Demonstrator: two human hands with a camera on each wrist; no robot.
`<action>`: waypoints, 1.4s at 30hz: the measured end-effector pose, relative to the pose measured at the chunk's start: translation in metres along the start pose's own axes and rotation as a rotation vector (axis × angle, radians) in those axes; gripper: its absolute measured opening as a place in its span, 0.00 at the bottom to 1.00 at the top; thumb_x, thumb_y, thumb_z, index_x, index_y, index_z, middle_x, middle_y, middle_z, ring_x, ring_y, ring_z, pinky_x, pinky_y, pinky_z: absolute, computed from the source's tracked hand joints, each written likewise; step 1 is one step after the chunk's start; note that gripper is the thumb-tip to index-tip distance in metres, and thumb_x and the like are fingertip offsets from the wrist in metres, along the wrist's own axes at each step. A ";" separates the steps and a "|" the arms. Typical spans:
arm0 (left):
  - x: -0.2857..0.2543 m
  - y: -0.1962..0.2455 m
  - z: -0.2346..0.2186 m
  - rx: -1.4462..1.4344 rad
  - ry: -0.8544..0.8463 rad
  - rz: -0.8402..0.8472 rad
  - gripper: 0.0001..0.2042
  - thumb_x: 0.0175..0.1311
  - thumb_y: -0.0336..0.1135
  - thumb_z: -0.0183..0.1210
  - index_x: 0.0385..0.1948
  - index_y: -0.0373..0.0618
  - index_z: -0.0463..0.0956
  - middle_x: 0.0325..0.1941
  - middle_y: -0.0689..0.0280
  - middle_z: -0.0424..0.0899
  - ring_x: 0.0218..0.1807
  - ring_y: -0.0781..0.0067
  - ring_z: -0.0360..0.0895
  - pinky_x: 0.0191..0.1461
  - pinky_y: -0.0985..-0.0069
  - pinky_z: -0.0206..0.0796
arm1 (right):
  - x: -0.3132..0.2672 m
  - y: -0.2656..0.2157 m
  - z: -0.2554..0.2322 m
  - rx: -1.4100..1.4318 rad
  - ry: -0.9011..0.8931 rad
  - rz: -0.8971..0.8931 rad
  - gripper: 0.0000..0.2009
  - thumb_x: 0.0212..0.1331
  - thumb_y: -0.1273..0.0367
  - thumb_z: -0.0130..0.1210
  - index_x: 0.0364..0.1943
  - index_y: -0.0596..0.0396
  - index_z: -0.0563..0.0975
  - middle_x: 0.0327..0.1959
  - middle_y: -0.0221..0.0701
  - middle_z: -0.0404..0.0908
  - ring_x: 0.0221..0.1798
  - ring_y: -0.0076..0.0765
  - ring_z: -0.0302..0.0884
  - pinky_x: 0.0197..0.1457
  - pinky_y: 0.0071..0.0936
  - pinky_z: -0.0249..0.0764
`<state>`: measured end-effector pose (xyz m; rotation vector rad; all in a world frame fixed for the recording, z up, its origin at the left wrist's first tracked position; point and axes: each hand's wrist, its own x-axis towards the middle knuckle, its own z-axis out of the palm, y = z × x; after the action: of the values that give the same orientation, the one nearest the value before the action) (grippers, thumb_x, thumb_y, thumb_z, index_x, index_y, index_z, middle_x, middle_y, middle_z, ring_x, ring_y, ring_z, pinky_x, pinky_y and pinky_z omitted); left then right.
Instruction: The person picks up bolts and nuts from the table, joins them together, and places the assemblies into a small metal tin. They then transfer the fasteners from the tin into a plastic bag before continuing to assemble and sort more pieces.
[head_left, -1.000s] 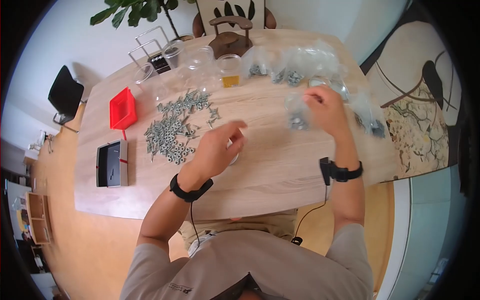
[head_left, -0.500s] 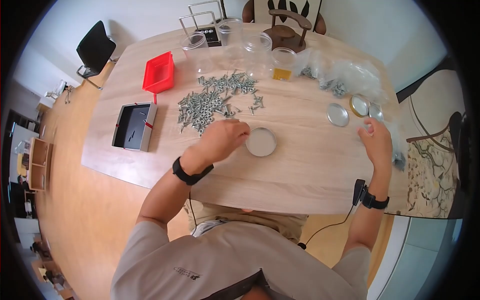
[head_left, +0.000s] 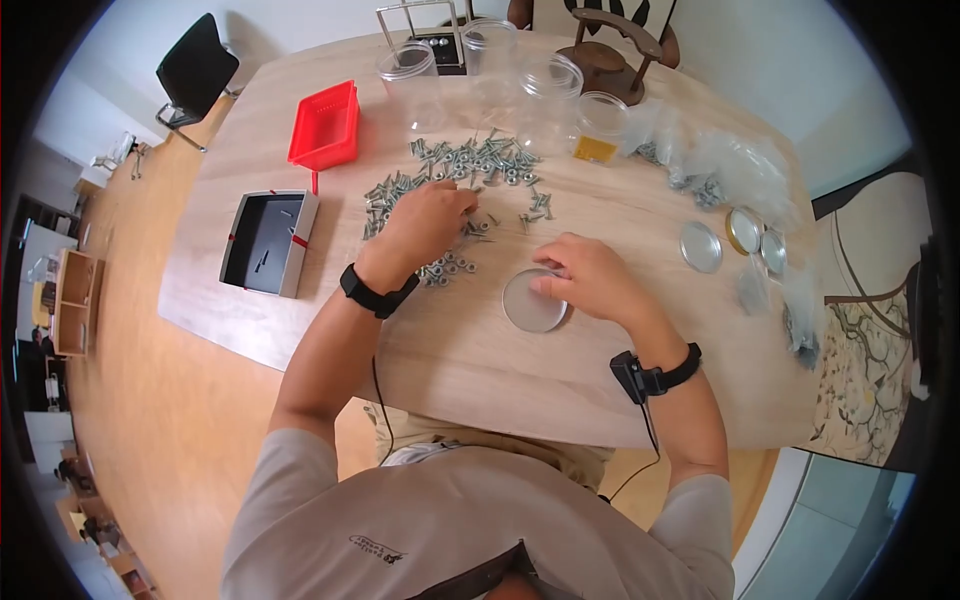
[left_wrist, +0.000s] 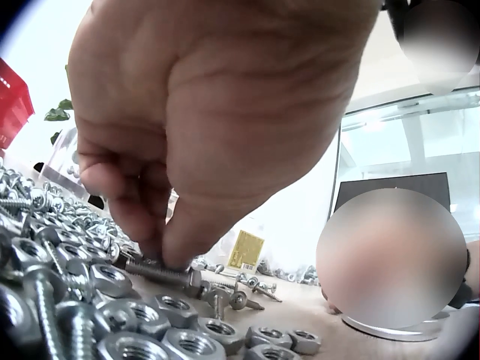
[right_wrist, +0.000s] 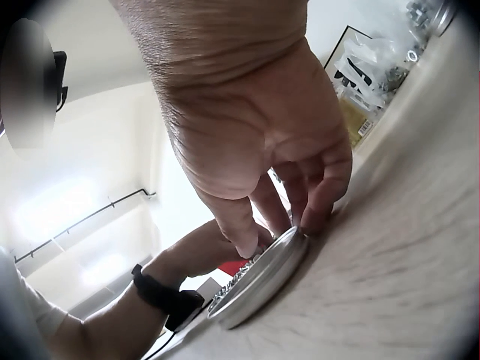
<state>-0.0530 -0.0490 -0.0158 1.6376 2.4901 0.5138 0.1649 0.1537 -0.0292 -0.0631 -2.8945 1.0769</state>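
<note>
In the head view, my left hand [head_left: 425, 225] is over the spread of bolts and nuts [head_left: 480, 155]. Its thumb and fingertips pinch a steel bolt [left_wrist: 161, 274] in the left wrist view, low among loose hex nuts [left_wrist: 176, 304]. My right hand [head_left: 590, 280] is at a round, shallow metal jar lid [head_left: 530, 312] lying on the table in front of me. In the right wrist view, the thumb reaches over the lid [right_wrist: 259, 289] while the other fingers curl at its far rim. The palm hides part of those fingers in the head view.
Left of the pile are a red plastic bin [head_left: 326, 128] and a grey box [head_left: 268, 245] with a few small parts. Clear plastic jars [head_left: 548, 95] line the back. To the right lie more lids [head_left: 700, 247] and plastic bags [head_left: 740, 165] holding hardware.
My right hand, first by a clear bag of hardware and then at the table's right side, has come left to the lid. The left hand has moved forward into the pile.
</note>
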 end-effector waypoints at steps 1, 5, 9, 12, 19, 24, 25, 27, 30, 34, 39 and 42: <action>0.000 0.001 -0.002 0.011 -0.026 -0.009 0.08 0.67 0.29 0.65 0.45 0.44 0.85 0.46 0.56 0.86 0.52 0.47 0.84 0.57 0.56 0.76 | 0.005 -0.007 -0.008 0.071 -0.051 0.080 0.19 0.65 0.62 0.71 0.55 0.61 0.85 0.43 0.37 0.88 0.38 0.35 0.84 0.46 0.34 0.81; 0.001 0.001 -0.003 -0.016 0.035 -0.002 0.07 0.67 0.30 0.66 0.44 0.42 0.84 0.44 0.55 0.86 0.49 0.48 0.85 0.54 0.58 0.76 | 0.020 0.010 -0.004 0.358 -0.055 0.172 0.15 0.70 0.66 0.68 0.53 0.63 0.85 0.39 0.32 0.90 0.37 0.22 0.82 0.43 0.26 0.80; 0.005 0.029 -0.006 -0.307 0.096 -0.036 0.07 0.69 0.30 0.65 0.44 0.40 0.83 0.41 0.54 0.88 0.44 0.50 0.86 0.49 0.61 0.78 | 0.025 0.010 0.003 0.618 0.042 0.229 0.18 0.73 0.64 0.66 0.59 0.62 0.84 0.44 0.32 0.91 0.42 0.22 0.84 0.46 0.25 0.82; 0.009 0.057 0.004 -0.540 0.073 -0.016 0.08 0.70 0.31 0.65 0.45 0.39 0.83 0.40 0.53 0.89 0.41 0.51 0.88 0.46 0.63 0.78 | 0.027 0.004 0.014 0.980 0.163 0.245 0.17 0.77 0.65 0.63 0.60 0.64 0.83 0.47 0.31 0.90 0.44 0.22 0.85 0.47 0.23 0.83; 0.013 0.043 0.013 -0.078 0.054 -0.133 0.10 0.70 0.38 0.66 0.41 0.42 0.83 0.38 0.55 0.90 0.43 0.48 0.88 0.47 0.56 0.78 | 0.029 0.020 0.019 0.898 0.372 0.232 0.16 0.74 0.65 0.66 0.57 0.62 0.85 0.44 0.30 0.89 0.42 0.21 0.85 0.46 0.23 0.83; 0.013 0.034 0.015 0.042 0.056 -0.088 0.10 0.70 0.41 0.65 0.37 0.43 0.81 0.35 0.54 0.89 0.41 0.45 0.87 0.46 0.52 0.77 | 0.030 0.030 0.026 0.574 0.327 0.214 0.14 0.67 0.67 0.73 0.50 0.61 0.87 0.36 0.28 0.88 0.36 0.20 0.81 0.43 0.23 0.81; 0.012 0.033 0.019 0.024 0.092 -0.052 0.10 0.69 0.41 0.65 0.36 0.43 0.81 0.34 0.54 0.88 0.40 0.45 0.86 0.45 0.52 0.77 | 0.030 0.026 0.026 0.569 0.337 0.216 0.14 0.65 0.67 0.74 0.49 0.61 0.87 0.35 0.28 0.87 0.35 0.20 0.80 0.42 0.23 0.80; 0.014 0.027 0.031 0.060 0.062 -0.087 0.11 0.70 0.41 0.65 0.36 0.42 0.80 0.35 0.54 0.89 0.40 0.44 0.86 0.45 0.52 0.77 | 0.030 0.022 0.025 0.553 0.319 0.241 0.13 0.63 0.68 0.75 0.47 0.61 0.88 0.34 0.28 0.88 0.35 0.19 0.80 0.42 0.23 0.80; 0.015 0.030 0.024 -0.006 0.056 -0.137 0.11 0.71 0.39 0.65 0.37 0.40 0.80 0.36 0.52 0.89 0.39 0.45 0.87 0.45 0.55 0.77 | 0.029 0.024 0.024 0.541 0.293 0.261 0.12 0.62 0.69 0.76 0.44 0.62 0.88 0.36 0.29 0.89 0.36 0.20 0.81 0.42 0.23 0.80; 0.012 0.049 0.007 -0.590 0.077 -0.067 0.10 0.71 0.36 0.66 0.42 0.38 0.84 0.38 0.51 0.90 0.39 0.50 0.88 0.45 0.62 0.78 | 0.029 0.029 0.031 0.499 0.357 0.139 0.11 0.62 0.71 0.75 0.44 0.61 0.89 0.37 0.31 0.89 0.36 0.24 0.83 0.42 0.24 0.79; 0.011 0.057 0.013 -0.501 0.090 0.045 0.09 0.70 0.33 0.67 0.46 0.41 0.87 0.39 0.53 0.90 0.39 0.53 0.88 0.46 0.65 0.78 | 0.029 0.016 0.026 0.446 0.366 0.065 0.09 0.62 0.72 0.74 0.45 0.59 0.90 0.36 0.33 0.87 0.36 0.28 0.83 0.41 0.28 0.78; 0.010 0.058 0.013 -0.457 0.100 0.071 0.08 0.69 0.32 0.67 0.46 0.41 0.87 0.40 0.54 0.90 0.40 0.52 0.88 0.46 0.65 0.79 | 0.028 0.013 0.024 0.406 0.359 0.054 0.09 0.63 0.72 0.73 0.45 0.59 0.90 0.36 0.33 0.87 0.36 0.28 0.82 0.41 0.28 0.77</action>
<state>-0.0026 -0.0163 -0.0072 1.5455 2.1595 1.1016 0.1355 0.1497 -0.0552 -0.2843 -2.3297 1.4659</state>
